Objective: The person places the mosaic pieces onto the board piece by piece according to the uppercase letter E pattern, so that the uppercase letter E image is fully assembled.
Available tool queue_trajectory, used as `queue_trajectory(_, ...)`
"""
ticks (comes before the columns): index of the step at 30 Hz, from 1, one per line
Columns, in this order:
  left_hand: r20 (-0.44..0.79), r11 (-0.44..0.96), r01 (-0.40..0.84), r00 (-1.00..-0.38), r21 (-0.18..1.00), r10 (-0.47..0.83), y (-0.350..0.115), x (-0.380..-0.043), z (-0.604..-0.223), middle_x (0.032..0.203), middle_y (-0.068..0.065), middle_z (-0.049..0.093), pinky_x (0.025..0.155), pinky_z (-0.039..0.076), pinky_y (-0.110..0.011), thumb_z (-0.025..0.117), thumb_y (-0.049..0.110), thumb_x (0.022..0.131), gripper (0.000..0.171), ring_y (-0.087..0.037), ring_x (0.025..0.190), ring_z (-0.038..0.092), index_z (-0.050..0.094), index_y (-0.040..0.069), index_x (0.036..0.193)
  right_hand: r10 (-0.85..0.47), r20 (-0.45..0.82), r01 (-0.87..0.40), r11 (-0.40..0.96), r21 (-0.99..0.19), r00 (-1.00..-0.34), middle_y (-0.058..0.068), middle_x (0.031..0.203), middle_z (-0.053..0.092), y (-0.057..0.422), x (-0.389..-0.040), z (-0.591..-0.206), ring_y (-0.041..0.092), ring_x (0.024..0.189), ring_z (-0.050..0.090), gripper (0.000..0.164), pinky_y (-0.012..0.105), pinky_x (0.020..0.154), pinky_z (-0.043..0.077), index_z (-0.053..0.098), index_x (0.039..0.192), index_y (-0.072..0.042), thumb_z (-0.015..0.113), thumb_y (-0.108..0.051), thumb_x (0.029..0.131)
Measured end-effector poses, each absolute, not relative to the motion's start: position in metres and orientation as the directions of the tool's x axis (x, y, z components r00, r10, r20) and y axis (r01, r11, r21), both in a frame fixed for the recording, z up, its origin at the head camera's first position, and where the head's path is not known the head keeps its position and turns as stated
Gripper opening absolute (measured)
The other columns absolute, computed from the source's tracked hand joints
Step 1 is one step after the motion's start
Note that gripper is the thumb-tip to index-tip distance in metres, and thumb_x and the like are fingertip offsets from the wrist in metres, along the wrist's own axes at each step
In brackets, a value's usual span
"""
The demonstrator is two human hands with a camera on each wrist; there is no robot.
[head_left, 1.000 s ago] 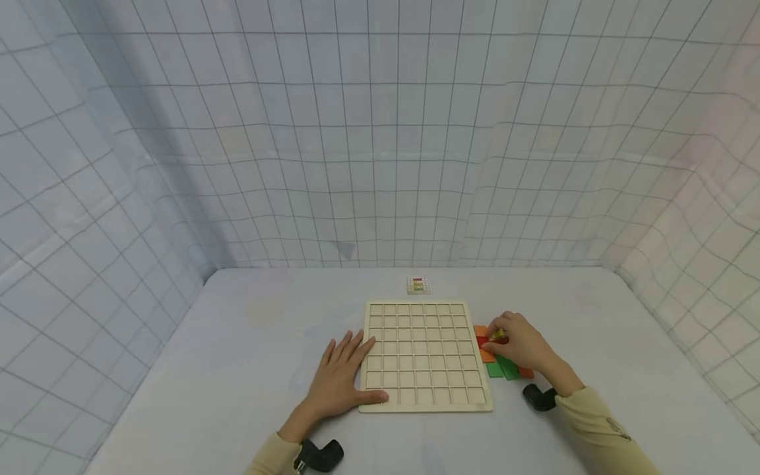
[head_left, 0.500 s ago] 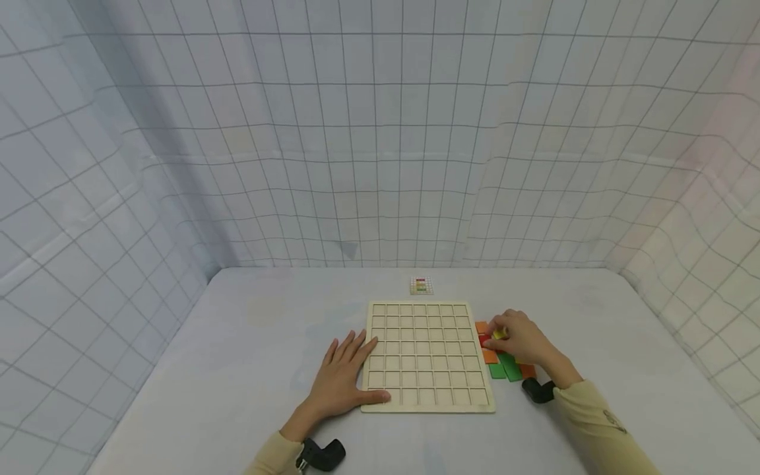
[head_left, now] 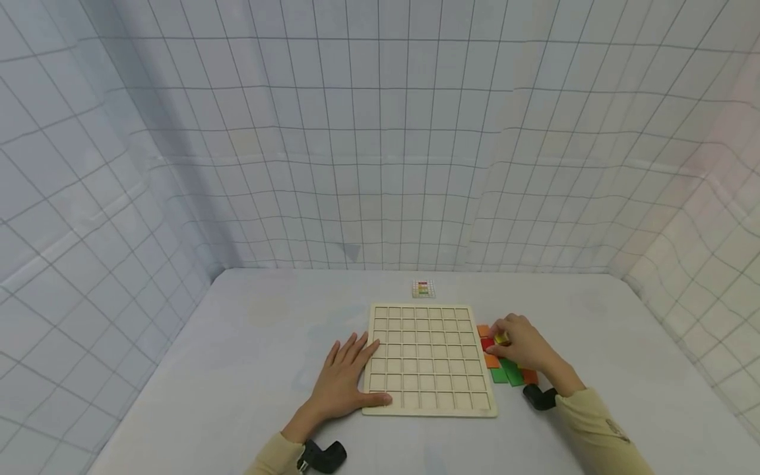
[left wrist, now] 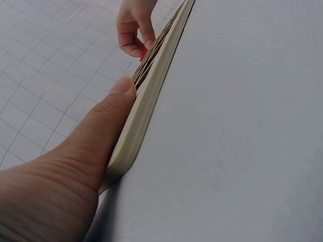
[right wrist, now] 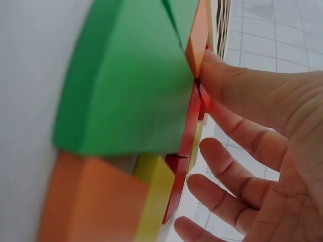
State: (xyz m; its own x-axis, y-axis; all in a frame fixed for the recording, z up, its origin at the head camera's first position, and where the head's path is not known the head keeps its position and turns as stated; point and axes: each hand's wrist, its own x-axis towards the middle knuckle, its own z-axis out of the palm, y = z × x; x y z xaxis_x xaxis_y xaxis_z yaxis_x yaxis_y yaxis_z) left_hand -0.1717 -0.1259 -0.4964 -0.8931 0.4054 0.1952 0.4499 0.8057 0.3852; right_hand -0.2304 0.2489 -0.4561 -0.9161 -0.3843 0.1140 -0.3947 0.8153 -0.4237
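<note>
A cream board (head_left: 430, 359) with a grid of shallow square cells lies flat on the table. My left hand (head_left: 341, 379) rests spread at its left side, fingertips on the left rim and thumb (left wrist: 121, 88) over the front corner. Beyond the board's right edge, my right hand (head_left: 519, 344) pinches a red tile (head_left: 487, 344) between thumb and index finger. Its other fingers are loosely bent in the right wrist view. Around it lie orange tiles (head_left: 491, 361), green tiles (head_left: 512, 371) and a yellow tile (head_left: 502, 338), partly hidden by the hand.
A small card (head_left: 423, 289) with a coloured grid pattern lies behind the board. The white table (head_left: 255, 349) is enclosed by white sheets (head_left: 380, 152) with a grid of lines at the back and sides. Each wrist wears a black camera mount (head_left: 325, 456).
The head view has shifted slightly. My left hand keeps its place on the board, and my right fingertips stay at the red tile with hardly any movement.
</note>
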Motion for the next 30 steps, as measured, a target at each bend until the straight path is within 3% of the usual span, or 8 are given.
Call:
queue_trajectory(8, 0.212, 0.804, 0.462, -0.887, 0.374, 0.411, -0.124, -0.170, -0.500, 0.153, -0.013, 0.025, 0.111, 0.004, -0.051, 0.058, 0.077, 0.072, 0.103, -0.032, 0.141, 0.015, 0.032, 0.013, 0.149, -0.328, 0.143, -0.356, 0.808, -0.469, -0.934, 0.000, 0.093, 0.055, 0.248, -0.224, -0.457, 0.024, 0.091, 0.047, 0.023, 0.040, 0.072, 0.043, 0.059, 0.085, -0.014, 0.080, -0.020, 0.077)
queue_trajectory(16, 0.189, 0.813, 0.457, -0.890, 0.360, 0.416, -0.125, -0.169, -0.496, 0.154, -0.012, 0.023, 0.111, 0.002, -0.051, 0.056, 0.076, 0.074, 0.102, -0.031, 0.142, 0.013, 0.030, 0.014, 0.150, -0.326, 0.195, -0.380, 0.801, -0.463, -0.925, -0.002, 0.090, 0.058, 0.244, -0.218, -0.457, 0.024, 0.089, 0.049, 0.019, 0.039, 0.071, 0.043, 0.060, 0.084, -0.016, 0.078, -0.013, 0.079)
queue_trajectory(26, 0.168, 0.825, 0.450, -0.893, 0.342, 0.417, -0.126, -0.170, -0.497, 0.155, -0.010, 0.020, 0.112, 0.000, -0.050, 0.053, 0.078, 0.074, 0.103, -0.029, 0.142, 0.010, 0.027, 0.015, 0.151, -0.345, 0.168, -0.383, 0.790, -0.479, -0.923, -0.005, 0.085, 0.061, 0.240, -0.216, -0.452, 0.021, 0.085, 0.056, 0.017, 0.043, 0.076, 0.048, 0.060, 0.082, -0.016, 0.077, -0.015, 0.081)
queue_trajectory(30, 0.164, 0.826, 0.447, -0.894, 0.342, 0.416, -0.126, -0.171, -0.497, 0.155, -0.009, 0.019, 0.112, -0.001, -0.050, 0.053, 0.078, 0.074, 0.103, -0.028, 0.143, 0.009, 0.026, 0.016, 0.152, -0.328, 0.158, -0.362, 0.783, -0.506, -0.931, -0.002, 0.084, 0.063, 0.236, -0.217, -0.446, 0.020, 0.080, 0.060, 0.015, 0.037, 0.066, 0.050, 0.059, 0.086, -0.014, 0.074, -0.012, 0.084)
